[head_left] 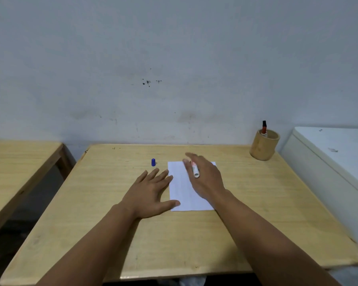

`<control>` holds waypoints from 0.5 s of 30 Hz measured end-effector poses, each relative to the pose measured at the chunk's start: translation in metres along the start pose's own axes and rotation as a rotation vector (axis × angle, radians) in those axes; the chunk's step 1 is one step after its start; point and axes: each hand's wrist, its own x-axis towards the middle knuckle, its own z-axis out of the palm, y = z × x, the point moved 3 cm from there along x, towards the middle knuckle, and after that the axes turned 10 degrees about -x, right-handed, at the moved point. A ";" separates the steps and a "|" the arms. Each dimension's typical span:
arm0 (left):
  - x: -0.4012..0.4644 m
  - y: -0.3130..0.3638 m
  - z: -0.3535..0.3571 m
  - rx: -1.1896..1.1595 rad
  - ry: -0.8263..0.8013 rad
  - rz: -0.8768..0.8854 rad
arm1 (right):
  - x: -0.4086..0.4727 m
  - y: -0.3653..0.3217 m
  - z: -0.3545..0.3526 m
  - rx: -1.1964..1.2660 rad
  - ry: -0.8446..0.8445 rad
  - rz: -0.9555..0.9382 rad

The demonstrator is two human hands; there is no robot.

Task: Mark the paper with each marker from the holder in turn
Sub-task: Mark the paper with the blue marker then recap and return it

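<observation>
Head view: left hand [151,193] flat on table [256,203], fingers spread, thumb tip touching paper [182,195] near its lower left edge. Right hand [205,178] over paper, blurred; marker [195,169] held in its fingers, exact grip unclear, marker tip hidden. Blue cap [153,162] upright left of paper. Holder [264,145] at far right corner, one marker inside [264,129], lower part hidden. Marks on paper not discernible.

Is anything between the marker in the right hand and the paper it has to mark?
Nothing visible. The right hand holds the marker directly over the paper; the left hand presses only the sheet's left edge, and the blue cap stands off the paper.
</observation>
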 end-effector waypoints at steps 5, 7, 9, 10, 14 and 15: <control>0.001 -0.001 0.000 0.000 0.012 0.003 | 0.037 -0.017 0.004 0.611 0.084 0.326; 0.001 -0.002 0.001 -0.008 0.013 0.005 | 0.049 -0.027 0.007 0.665 0.054 0.367; 0.002 -0.002 0.000 -0.012 0.013 0.006 | 0.055 -0.033 0.013 0.700 0.002 0.382; 0.001 -0.002 0.000 -0.009 0.012 0.008 | 0.056 -0.034 0.018 0.693 -0.028 0.393; 0.000 -0.001 0.000 -0.001 0.008 0.016 | 0.054 -0.024 0.042 0.626 -0.050 0.436; -0.001 -0.001 0.000 -0.003 0.013 0.014 | 0.053 -0.021 0.047 0.601 -0.034 0.443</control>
